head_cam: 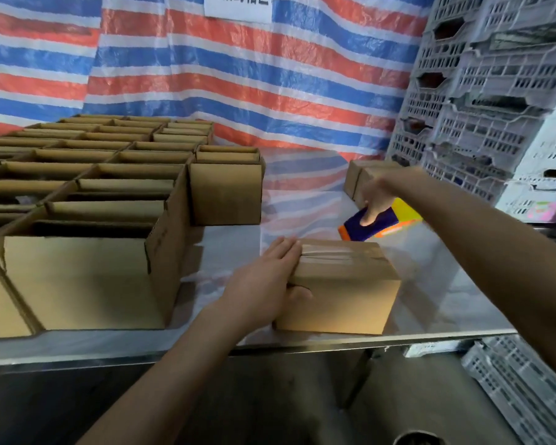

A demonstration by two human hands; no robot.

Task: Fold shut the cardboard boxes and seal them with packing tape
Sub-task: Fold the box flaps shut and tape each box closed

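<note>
One taped cardboard box [344,284] is sitting near the tabletop's [430,284] front edge, your left hand [270,277] pressing flat-fingered on its end to steady it, your right hand [377,197] gripping the tape dispenser [382,224] just beyond.

Soft light is reflected off the shiny steel table [446,300], while the right hand [377,197] and blue-and-orange tape dispenser [388,220] are motion-blurred.

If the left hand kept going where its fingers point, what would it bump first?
Probably the blue-and-orange tape dispenser in the right hand, past the taped cardboard box the left hand rests on; depth is unclear.
</note>
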